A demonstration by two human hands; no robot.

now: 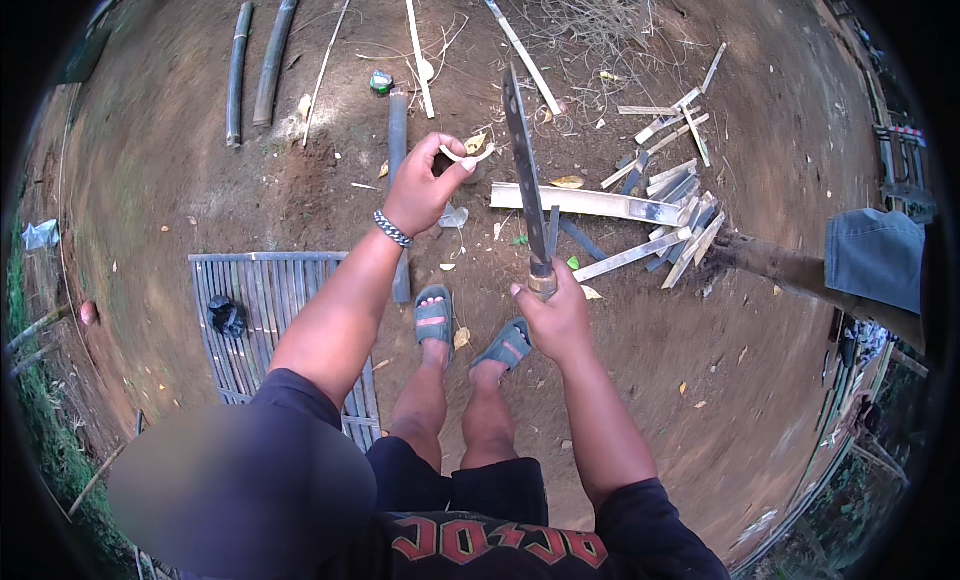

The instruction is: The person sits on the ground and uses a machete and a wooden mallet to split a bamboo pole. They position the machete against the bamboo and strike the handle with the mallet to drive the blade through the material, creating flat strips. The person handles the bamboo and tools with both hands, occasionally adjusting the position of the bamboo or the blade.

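Note:
My left hand [425, 187] is closed around a split bamboo piece [481, 158], whose pale curved edge shows between thumb and fingers; the rest of it is hidden. In my right hand [557, 322] the wooden handle of a machete [521, 150] is gripped, its long dark blade standing up and away from me, with holes along it. The blade is apart from the bamboo piece, to its right. Beyond the blade lies a long split bamboo half [590, 202], pale side up.
A bamboo slat mat [262, 280] with a black plastic bag [227, 317] lies at left. Bamboo offcuts [690, 220] are heaped at right, by a log [775, 260]. A bamboo pole [398, 140] lies ahead near a tape measure [381, 82]. Dark poles [276, 55] lie far left.

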